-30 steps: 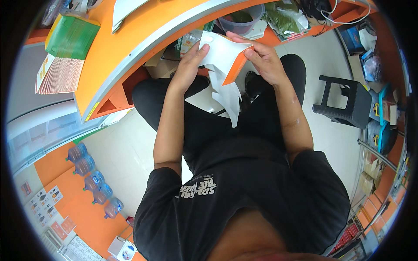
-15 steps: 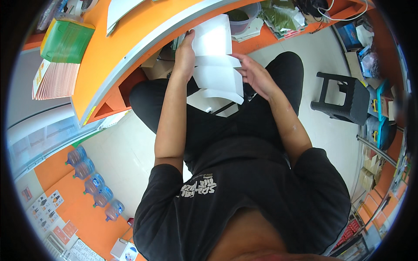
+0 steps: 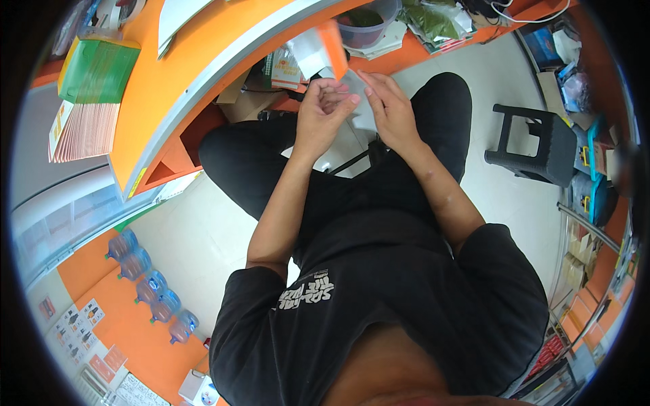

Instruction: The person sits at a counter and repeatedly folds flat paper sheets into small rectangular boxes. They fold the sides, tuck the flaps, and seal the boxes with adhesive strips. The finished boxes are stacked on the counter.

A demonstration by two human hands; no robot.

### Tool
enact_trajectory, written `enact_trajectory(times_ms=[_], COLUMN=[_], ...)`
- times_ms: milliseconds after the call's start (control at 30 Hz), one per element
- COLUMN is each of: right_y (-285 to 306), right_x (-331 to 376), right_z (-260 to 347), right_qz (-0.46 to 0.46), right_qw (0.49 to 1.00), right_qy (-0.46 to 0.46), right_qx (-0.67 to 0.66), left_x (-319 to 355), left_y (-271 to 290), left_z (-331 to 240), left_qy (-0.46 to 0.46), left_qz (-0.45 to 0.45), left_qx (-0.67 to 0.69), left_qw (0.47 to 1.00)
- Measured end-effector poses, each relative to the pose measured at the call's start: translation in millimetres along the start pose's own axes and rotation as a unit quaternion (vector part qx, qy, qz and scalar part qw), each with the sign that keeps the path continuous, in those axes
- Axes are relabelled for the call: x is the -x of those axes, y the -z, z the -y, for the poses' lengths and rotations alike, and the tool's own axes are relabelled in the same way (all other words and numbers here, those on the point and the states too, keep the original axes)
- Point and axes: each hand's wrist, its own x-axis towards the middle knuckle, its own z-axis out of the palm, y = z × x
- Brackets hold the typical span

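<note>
A white and orange folding carton, partly smeared by motion, stands tilted over my lap, just under the desk's edge. My left hand is at its lower end, fingers curled inward and thumb toward the right. Those fingers seem to hold the carton's bottom, though the exact contact is hidden. Opposite it, my right hand has its fingers stretched upward, the tips close to the carton's lower right corner. Whether they touch it I cannot tell.
The orange desk curves along the front, bearing a banded green-ended stack of folded cards. A clear plastic tub stands on a low shelf ahead. A black stool is at the right, several blue water bottles at the left.
The white flaps that hung open between my hands have moved up, and an orange face now shows. My left hand has come down and right; both hands are closer together.
</note>
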Motion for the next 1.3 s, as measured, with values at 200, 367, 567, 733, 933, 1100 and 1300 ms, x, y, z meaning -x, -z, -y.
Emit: enact_trajectory(times_ms=[200, 367, 567, 733, 933, 1100, 1300], right_y=[-11.3, -6.8, -8.5, -7.9, -15.9, -6.5, 4.8], right_x=[15.6, 13.8, 7.5, -15.5, -18.8, -18.6, -20.9], right_z=[11.9, 5.6, 3.5, 29.9, 22.1, 21.2, 34.3], right_qz=[0.067, 0.094, 0.054, -0.025, -0.068, -0.034, -0.010], right_qw=[0.995, 0.988, 0.977, 0.979, 0.981, 0.969, 0.986], right_qy=[0.028, -0.048, -0.108, -0.159, -0.165, -0.203, -0.143], right_qx=[0.072, -0.114, -0.177, -0.124, -0.081, -0.140, -0.081], left_x=[2.1, 2.2, 3.7, 13.6, 12.8, 11.9, 2.0], left_y=[-14.0, -9.8, -11.0, -14.7, -15.4, -18.4, 0.8], left_z=[4.4, 8.6, 11.2, 6.4, 5.6, -1.8, -10.8], left_qy=[-0.014, 0.004, -0.062, -0.277, -0.308, -0.202, -0.112], left_qz=[-0.049, -0.083, -0.105, -0.054, -0.050, -0.108, -0.105], left_qx=[0.028, 0.010, -0.037, -0.381, -0.409, -0.307, -0.261], left_qw=[0.998, 0.996, 0.992, 0.880, 0.857, 0.924, 0.953])
